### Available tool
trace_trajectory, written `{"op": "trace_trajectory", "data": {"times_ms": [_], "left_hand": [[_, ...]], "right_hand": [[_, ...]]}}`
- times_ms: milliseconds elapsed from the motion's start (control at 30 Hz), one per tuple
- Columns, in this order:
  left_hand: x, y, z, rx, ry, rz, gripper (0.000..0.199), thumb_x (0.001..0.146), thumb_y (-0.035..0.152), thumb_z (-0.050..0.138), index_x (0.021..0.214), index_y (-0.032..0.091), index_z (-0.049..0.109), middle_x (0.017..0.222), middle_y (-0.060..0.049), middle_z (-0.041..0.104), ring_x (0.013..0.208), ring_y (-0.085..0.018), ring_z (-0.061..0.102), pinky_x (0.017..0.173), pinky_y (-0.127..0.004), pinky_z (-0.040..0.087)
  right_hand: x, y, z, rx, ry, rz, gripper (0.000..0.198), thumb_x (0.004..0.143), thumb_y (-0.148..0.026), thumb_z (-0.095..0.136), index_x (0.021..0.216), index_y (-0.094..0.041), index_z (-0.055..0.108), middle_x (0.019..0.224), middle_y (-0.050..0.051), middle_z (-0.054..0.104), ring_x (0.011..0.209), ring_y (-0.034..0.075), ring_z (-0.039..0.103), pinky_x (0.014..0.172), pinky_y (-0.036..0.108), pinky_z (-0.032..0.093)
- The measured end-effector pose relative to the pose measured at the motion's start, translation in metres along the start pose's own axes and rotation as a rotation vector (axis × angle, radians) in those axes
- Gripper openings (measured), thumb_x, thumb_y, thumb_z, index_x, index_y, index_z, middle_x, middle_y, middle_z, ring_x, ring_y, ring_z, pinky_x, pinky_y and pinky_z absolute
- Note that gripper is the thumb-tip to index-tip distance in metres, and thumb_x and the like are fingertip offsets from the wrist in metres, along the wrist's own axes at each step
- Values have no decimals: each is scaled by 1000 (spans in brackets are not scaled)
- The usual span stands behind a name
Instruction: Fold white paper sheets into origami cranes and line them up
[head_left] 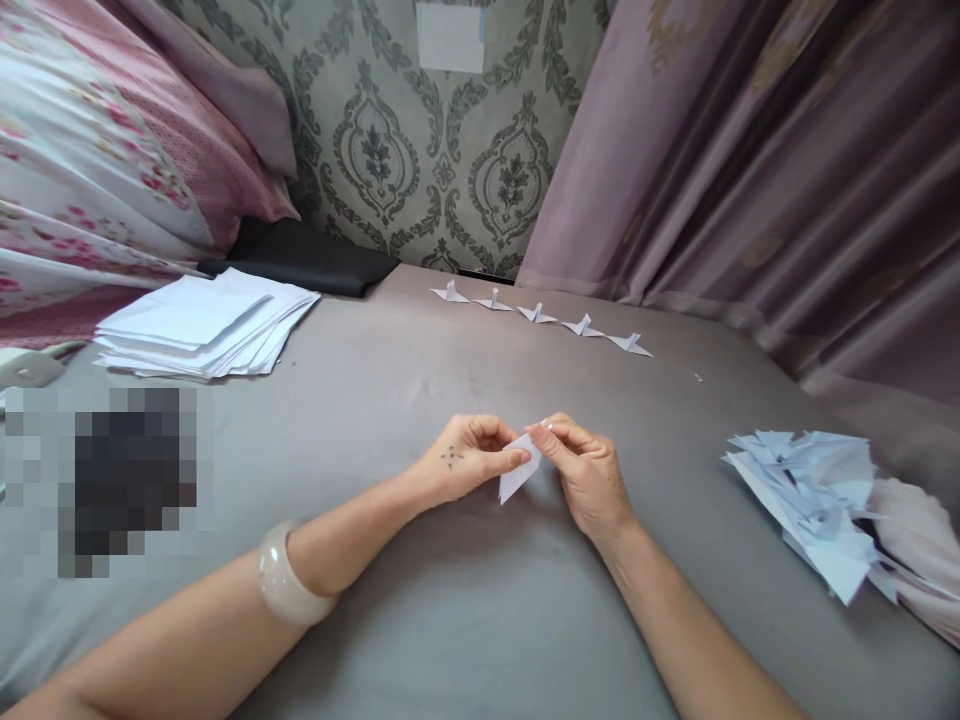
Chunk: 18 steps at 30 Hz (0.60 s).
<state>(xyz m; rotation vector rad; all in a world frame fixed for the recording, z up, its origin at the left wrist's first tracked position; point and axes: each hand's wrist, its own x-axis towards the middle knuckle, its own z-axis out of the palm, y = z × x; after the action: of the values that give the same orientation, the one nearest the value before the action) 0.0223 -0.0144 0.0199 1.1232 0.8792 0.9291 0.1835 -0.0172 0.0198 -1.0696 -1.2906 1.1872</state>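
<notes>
A small piece of folded white paper (pixel 517 478) is held between my two hands, above the grey sheet in the middle of the view. My left hand (pixel 472 458) pinches its left side between thumb and fingers. With thumb and forefinger, my right hand (pixel 589 465) grips the upper right corner. The paper tapers to a point at its lower end, and its layers stand slightly apart there. My fingers hide its upper edge. Farther back, several folded paper birds (pixel 538 313) stand in a slanting row.
A stack of white paper sheets (pixel 202 325) lies at the left, before a black flat item (pixel 307 255). At the right is a heap of folded and cut paper pieces (pixel 810 500). A patterned wall (pixel 442 150) and purple curtain (pixel 675 150) bound the far side.
</notes>
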Motion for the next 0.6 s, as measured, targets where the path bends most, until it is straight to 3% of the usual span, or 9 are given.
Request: {"op": "trace_trajectory", "data": {"times_ms": [200,367,600], "left_hand": [[0,0,-5,-43,12,-93,25,62,33,79,70,13,67,70,-5,68,64,-15,61,64,-28,46],[2,-1,-7,-53,-3,-161,27,62,34,80,70,13,66,70,-5,68,63,-13,61,64,-26,45],[7,-4,-13,-99,86,-100,27,66,37,78,68,13,65,65,-3,63,56,-8,53,55,-21,40]], "right_hand": [[0,3,0,59,-67,160,21,76,-43,68,79,-24,74,73,1,63,71,14,54,69,28,42],[1,4,0,1,3,115,24,73,-42,71,66,-19,71,67,-1,59,66,12,50,64,26,40],[2,3,-1,1,-39,291,36,69,-49,72,83,-16,70,71,4,66,67,14,57,55,25,40]]}}
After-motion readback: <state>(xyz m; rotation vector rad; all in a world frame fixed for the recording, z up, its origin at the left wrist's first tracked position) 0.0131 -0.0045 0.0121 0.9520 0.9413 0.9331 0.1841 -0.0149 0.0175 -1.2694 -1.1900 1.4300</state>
